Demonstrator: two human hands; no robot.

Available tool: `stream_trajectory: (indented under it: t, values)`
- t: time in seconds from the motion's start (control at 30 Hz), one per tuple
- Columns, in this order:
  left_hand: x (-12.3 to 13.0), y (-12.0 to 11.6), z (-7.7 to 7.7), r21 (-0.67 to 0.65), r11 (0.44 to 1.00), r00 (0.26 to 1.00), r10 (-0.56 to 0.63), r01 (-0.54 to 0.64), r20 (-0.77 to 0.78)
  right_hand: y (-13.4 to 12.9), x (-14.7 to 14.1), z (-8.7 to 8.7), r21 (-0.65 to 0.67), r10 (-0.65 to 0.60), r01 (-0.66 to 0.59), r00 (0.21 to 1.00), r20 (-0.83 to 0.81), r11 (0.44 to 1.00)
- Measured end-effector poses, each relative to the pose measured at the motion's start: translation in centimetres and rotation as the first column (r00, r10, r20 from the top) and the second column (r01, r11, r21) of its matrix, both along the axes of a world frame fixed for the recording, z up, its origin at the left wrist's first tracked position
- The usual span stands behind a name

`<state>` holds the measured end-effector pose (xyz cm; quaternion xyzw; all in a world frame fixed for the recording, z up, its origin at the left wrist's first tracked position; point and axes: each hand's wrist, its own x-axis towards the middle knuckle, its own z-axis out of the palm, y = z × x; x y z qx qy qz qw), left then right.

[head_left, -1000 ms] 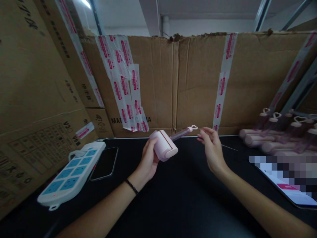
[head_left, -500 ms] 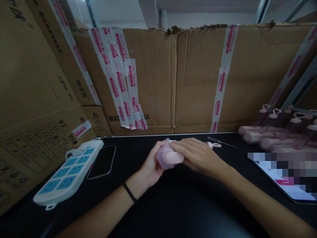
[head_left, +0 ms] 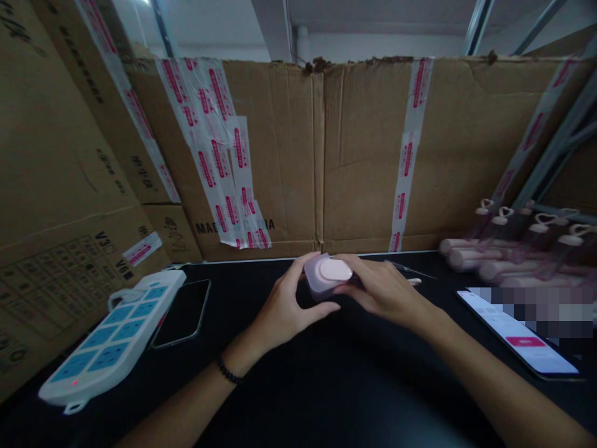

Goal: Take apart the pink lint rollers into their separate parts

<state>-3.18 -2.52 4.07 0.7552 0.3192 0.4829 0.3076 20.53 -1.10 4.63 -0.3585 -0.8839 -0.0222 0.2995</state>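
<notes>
Left grip [head_left: 282,305] spreads open, thumb apart, fingers at the left side of the pink roller [head_left: 334,271], which the right grip [head_left: 380,283] clasps from its right over the black desk [head_left: 326,386], near a lit phone [head_left: 525,342].

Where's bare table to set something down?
Biggest bare patch: the black table in front, between the forearms. A smaller one lies between the dark phone and the left hand. Crowded: back right, pale pink pieces beyond the lit phone; far left, the power strip.
</notes>
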Motion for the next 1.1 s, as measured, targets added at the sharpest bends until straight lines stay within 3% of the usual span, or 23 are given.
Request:
stream_trajectory:
  t: [0.17,0.3,0.4,0.5,0.67,0.77,0.9,1.1]
  values:
    - [-0.5,0.6,0.7,0.045,0.996,0.996,0.078,-0.076,-0.032,0.5,1.5,0.7,0.005,-0.019,0.019,1.000,0.010,1.000]
    - [-2.5,2.7,1.0,0.021,0.987,0.985,0.156,-0.158,0.080,1.6,3.6,1.1,0.073,-0.130,0.140,0.983,-0.126,0.987]
    - [-4.4,4.9,0.4,-0.171,0.967,0.955,0.222,-0.189,0.198,2.3,4.6,1.0,0.040,-0.190,0.210,0.938,-0.290,0.977]
    - [-6.3,6.6,-0.8,-0.251,0.940,0.960,0.262,-0.230,0.102,2.8,4.9,0.8,-0.028,-0.200,0.205,0.902,-0.383,0.978]
    - [-8.5,8.1,-2.2,-0.302,0.920,0.966,0.218,-0.250,-0.136,2.8,4.7,0.7,-0.097,-0.153,0.123,0.891,-0.428,0.988]
    - [-9.4,8.7,-2.4,-0.258,0.924,0.935,0.204,-0.282,-0.288,2.5,4.4,0.8,-0.119,-0.134,0.090,0.891,-0.434,0.989]
    - [-10.6,9.3,-2.5,-0.115,0.923,0.851,0.283,-0.367,-0.443,2.1,4.3,0.9,-0.131,-0.094,0.044,0.907,-0.411,0.990]
    - [-11.7,9.8,-2.9,-0.013,0.916,0.787,0.338,-0.402,-0.516,2.1,4.0,0.4,-0.161,-0.036,-0.032,0.913,-0.405,0.986]
